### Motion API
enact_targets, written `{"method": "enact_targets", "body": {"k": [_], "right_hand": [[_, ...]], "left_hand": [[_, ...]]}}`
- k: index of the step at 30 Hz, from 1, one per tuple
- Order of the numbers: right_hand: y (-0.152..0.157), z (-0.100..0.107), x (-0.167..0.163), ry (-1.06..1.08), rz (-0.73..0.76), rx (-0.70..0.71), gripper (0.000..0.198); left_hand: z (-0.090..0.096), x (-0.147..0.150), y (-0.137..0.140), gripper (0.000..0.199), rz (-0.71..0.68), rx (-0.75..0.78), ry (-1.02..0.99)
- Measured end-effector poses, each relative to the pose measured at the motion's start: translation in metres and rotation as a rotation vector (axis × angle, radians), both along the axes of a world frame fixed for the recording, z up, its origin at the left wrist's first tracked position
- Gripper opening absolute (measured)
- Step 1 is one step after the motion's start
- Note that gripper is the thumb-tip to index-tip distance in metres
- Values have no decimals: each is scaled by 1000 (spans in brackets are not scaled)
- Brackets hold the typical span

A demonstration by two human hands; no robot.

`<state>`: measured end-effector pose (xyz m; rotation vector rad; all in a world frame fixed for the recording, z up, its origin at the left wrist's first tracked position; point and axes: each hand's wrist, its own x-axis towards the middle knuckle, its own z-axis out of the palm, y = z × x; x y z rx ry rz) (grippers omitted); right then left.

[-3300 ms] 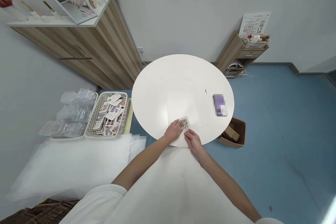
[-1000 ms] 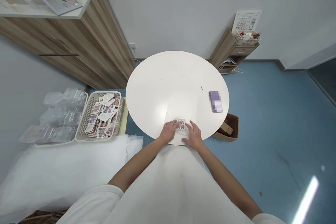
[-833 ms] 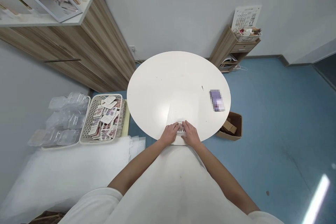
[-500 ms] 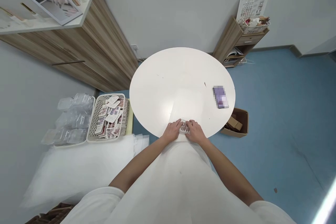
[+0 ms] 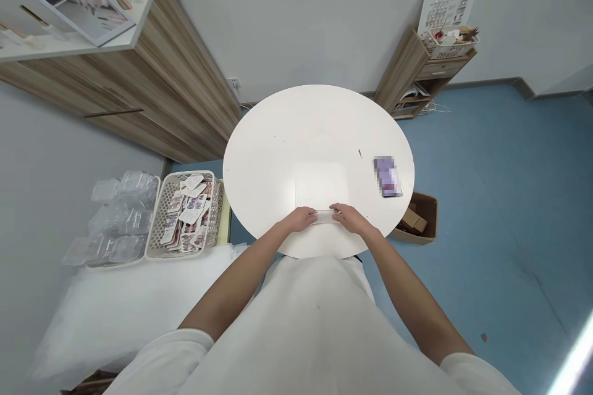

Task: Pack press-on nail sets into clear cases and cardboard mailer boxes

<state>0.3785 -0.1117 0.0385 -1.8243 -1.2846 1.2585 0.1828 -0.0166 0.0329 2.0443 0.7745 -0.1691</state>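
Note:
Near the table's front edge, a small clear pack of press-on nails is held between my two hands. It is tilted so that its pale edge faces me, and the nails inside do not show now. My left hand is closed on the left end, thumb and fingers gripping it. At the right end my right hand pinches it with curled fingers. Below them is the white oval table. On its right side lies a purple, pixelated flat item.
Left of the table, a white basket holds many nail cards, beside a second basket of clear plastic boxes. A cardboard box stands on the floor at right. A wooden cabinet and small drawer unit stand behind.
The pack has been tilted up, so its nails are no longer visible. Both hands have shifted outward to its ends, with the fingers now gripping its sides. My body is slightly farther from the table.

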Motion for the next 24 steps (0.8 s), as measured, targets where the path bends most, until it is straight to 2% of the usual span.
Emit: {"method": "enact_targets", "body": {"k": [4, 6, 8, 11, 12, 14, 16, 17, 19, 24], "right_hand": [[18, -1, 11, -68, 58, -134, 16], [25, -3, 15, -122, 127, -196, 18], [30, -5, 18, -173, 177, -237, 20], [34, -9, 20, -206, 196, -278, 21], [35, -10, 21, -206, 199, -289, 21], [36, -13, 21, -201, 207, -292, 20], [37, -16, 21, -199, 213, -274, 19], [37, -17, 21, -198, 212, -267, 18], [36, -20, 21, -197, 195, -259, 19], [33, -24, 19, -282, 153, -238, 21]], "left_hand": [[-1, 3, 23, 26, 115, -98, 141], [-1, 1, 30, 26, 207, -77, 188], [1, -1, 31, 28, 318, 45, 215], [5, -1, 17, 32, 418, 388, 157], [7, 1, 9, 33, 390, 506, 107], [8, 7, -8, 33, 192, 634, 0], [5, 15, -22, 34, -61, 640, -49], [2, 18, -27, 37, -130, 635, -35], [-6, 23, -31, 43, -189, 619, 26], [-21, 24, -26, 52, -206, 582, 99]]}}
